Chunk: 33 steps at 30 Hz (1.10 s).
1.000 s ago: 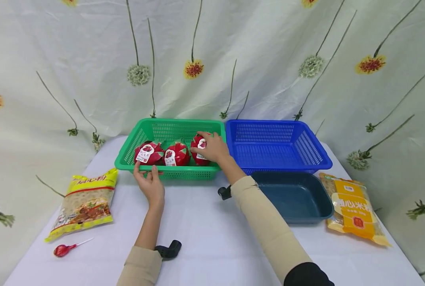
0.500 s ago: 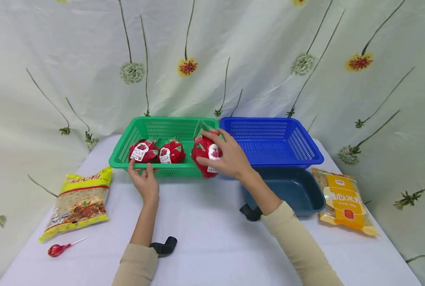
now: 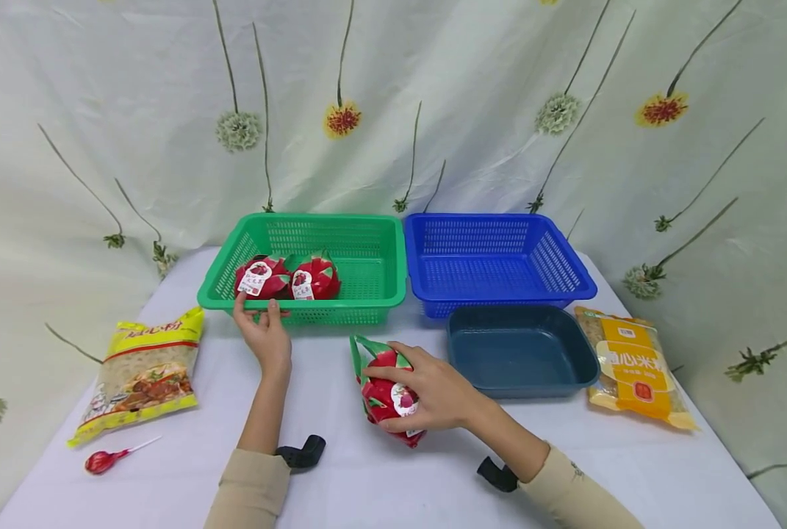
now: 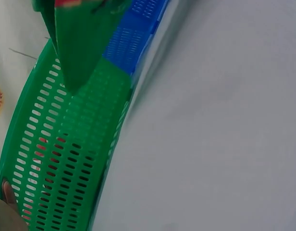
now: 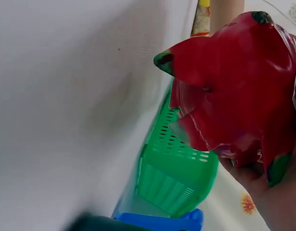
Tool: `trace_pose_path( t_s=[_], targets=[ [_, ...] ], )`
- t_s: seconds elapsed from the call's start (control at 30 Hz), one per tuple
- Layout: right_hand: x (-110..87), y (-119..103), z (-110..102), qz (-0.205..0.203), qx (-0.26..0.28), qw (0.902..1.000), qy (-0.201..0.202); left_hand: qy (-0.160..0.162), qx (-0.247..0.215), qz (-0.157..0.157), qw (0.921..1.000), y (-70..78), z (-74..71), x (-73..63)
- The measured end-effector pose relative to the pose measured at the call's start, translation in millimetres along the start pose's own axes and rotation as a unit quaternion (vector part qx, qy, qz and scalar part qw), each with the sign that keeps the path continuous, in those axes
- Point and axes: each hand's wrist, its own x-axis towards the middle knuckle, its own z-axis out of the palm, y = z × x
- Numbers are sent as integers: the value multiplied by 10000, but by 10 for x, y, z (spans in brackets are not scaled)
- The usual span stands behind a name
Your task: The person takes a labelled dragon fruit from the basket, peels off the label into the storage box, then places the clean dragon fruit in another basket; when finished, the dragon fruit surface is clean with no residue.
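Observation:
My right hand grips a red dragon fruit with green leaf tips and a round white label, holding it in front of the baskets. It fills much of the right wrist view as a glossy red fruit. My left hand holds the front rim of the green basket, near its left end. Inside that basket, on the left, two more labelled dragon fruits lie side by side: one at the corner, another to its right. Whether the held fruit touches the table cannot be told.
A blue basket stands right of the green one, with a dark teal tray before it. An orange noodle bag lies far right. On the left are a yellow-edged food bag and a red lollipop.
My right hand has lifted the rightmost dragon fruit out of the green basket and brought it toward me, past the front rim. The left hand has stayed at the rim.

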Motion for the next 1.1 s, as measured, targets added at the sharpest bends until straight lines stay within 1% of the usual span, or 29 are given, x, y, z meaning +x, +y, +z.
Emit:
trace_pose_path(
  t_s=[0.1,0.2,0.33,0.47,0.57,0.67,0.73,0.8,0.87,0.9,1.0,1.1],
  targets=[
    [75,30,77,26,-140,9998,-146,-23,38,-39,10000,15,-7,-2],
    [150,54,121,168,-221,9992,-275,-55,88,-81,9999,20,-7,-18],
    [220,72,135,292,-299,9983,-411,-87,92,-49,9999,19,-8,-27],
    [242,79,129,351,-446,9971,-510,-99,75,3,9999,22,-4,-16],
    [236,70,144,389,-686,9961,-389,-95,70,15,9999,26,-7,-11],
    [200,32,178,508,-1053,9931,-64,-65,119,-34,9999,20,-19,-15],
    [153,-21,206,725,-1321,9885,142,-62,167,-60,9998,16,-30,-19],
    [93,-93,228,1044,-1448,9835,301,-44,257,-93,9996,13,-41,-22],
    [30,-171,253,1421,-1403,9791,373,-41,281,-98,9995,15,-48,-20],
    [1,-211,267,1620,-1280,9777,397,-51,275,-87,9996,18,-49,-17],
    [-69,-315,307,2053,-635,9753,515,-78,210,-79,9997,30,-38,-11],
    [-111,-384,341,2270,39,9716,659,-140,127,-116,9998,61,-13,-20]
  ],
)
